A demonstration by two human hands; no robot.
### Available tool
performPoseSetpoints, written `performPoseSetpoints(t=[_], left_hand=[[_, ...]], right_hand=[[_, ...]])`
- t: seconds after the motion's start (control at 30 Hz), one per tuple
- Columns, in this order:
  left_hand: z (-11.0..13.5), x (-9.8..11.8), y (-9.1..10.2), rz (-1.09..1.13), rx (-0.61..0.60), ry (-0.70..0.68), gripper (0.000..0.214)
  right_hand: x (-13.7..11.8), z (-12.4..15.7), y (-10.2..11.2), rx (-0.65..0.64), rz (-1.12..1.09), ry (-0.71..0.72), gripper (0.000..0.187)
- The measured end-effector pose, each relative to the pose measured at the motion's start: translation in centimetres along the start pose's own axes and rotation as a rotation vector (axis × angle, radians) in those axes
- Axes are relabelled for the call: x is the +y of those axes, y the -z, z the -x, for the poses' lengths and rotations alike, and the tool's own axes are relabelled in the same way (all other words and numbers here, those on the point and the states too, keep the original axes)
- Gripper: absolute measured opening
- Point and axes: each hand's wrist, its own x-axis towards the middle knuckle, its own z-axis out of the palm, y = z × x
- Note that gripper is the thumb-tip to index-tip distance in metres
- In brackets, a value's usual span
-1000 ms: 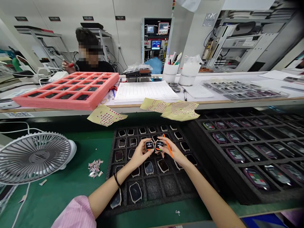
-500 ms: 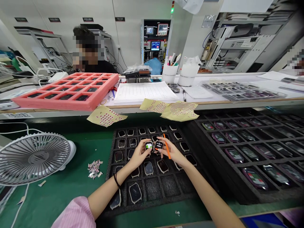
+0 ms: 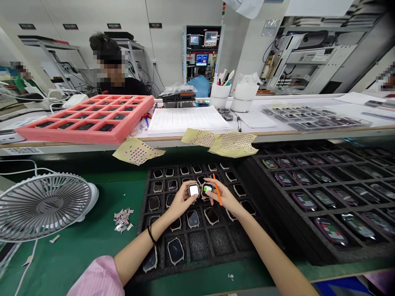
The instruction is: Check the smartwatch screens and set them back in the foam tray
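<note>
My left hand (image 3: 178, 202) is closed round a small watch body (image 3: 194, 190) whose screen glows white. My right hand (image 3: 222, 198) grips a second watch body (image 3: 207, 189) with a lit green and white screen, and an orange pen (image 3: 217, 194) sticks up between its fingers. Both hands hover side by side over a black foam tray (image 3: 216, 242) whose pockets hold several dark watch bodies.
A white desk fan (image 3: 46, 203) stands at left on the green mat, with paper scraps (image 3: 123, 218) beside it. A second black tray (image 3: 324, 197) with purple watches lies at right. Beyond are a pink foam tray (image 3: 88, 119), sticker sheets (image 3: 138, 150), papers and a seated person (image 3: 115, 70).
The left watch's screen has turned from dark with a coloured band to bright white. The right watch's screen changed from orange to green. The hands barely moved.
</note>
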Motion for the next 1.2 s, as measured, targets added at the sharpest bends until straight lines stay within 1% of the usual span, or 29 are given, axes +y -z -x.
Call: performPoseSetpoints(t=[0.1, 0.2, 0.3, 0.5, 0.67, 0.87, 1.1, 1.2], left_hand=[[0.0, -0.3, 0.0, -0.048, 0.001, -0.017, 0.046], [0.0, -0.5, 0.0, -0.07, 0.012, -0.027, 0.044], [-0.1, -0.5, -0.1, -0.056, 0.02, -0.015, 0.04], [-0.1, -0.1, -0.1, -0.023, 0.01, 0.033, 0.032], [-0.1, 0.5, -0.1, -0.045, -0.001, 0.049, 0.036], [0.0, 1.2, -0.3, -0.056, 0.003, 0.048, 0.038], [0.0, 0.6, -0.2, -0.052, -0.024, 0.021, 0.036], [-0.1, 0.2, -0.2, -0.029, -0.042, 0.011, 0.037]], right_hand=[[0.3, 0.0, 0.0, -0.024, -0.001, 0.023, 0.053], [0.6, -0.1, 0.1, -0.023, 0.012, 0.029, 0.054], [0.6, -0.1, 0.2, -0.006, 0.014, 0.01, 0.052], [-0.3, 0.1, 0.0, 0.042, -0.02, -0.016, 0.044], [-0.4, 0.1, 0.0, 0.07, -0.006, -0.003, 0.041], [-0.3, 0.0, 0.0, 0.071, 0.006, -0.002, 0.041], [-0.2, -0.1, 0.1, 0.077, 0.02, -0.017, 0.041], [0.1, -0.2, 0.0, 0.079, 0.011, -0.023, 0.045]])
